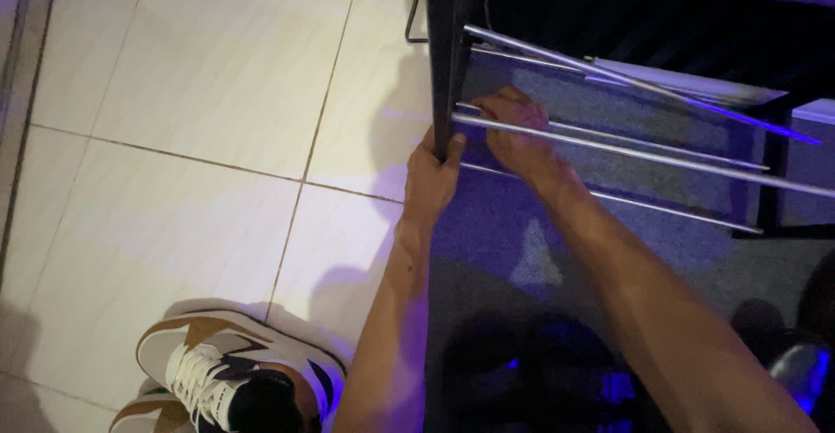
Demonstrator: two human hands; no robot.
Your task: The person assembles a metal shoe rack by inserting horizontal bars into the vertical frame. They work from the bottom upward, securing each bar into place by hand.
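A dark metal rack with several thin silver rods (661,159) stands over a grey carpet. My left hand (430,176) grips the black upright post (445,59) of the rack at its left side. My right hand (517,133) reaches between the rods and closes around one silver rod near where it meets the post. Both forearms stretch up from the lower edge of the view.
Pale floor tiles (200,137) fill the left half. A white and tan sneaker (230,368) sits at the bottom left. Grey carpet (539,250) lies under the rack, with dark shapes lit blue at the bottom right. A thin black wire leg (416,16) shows near the top.
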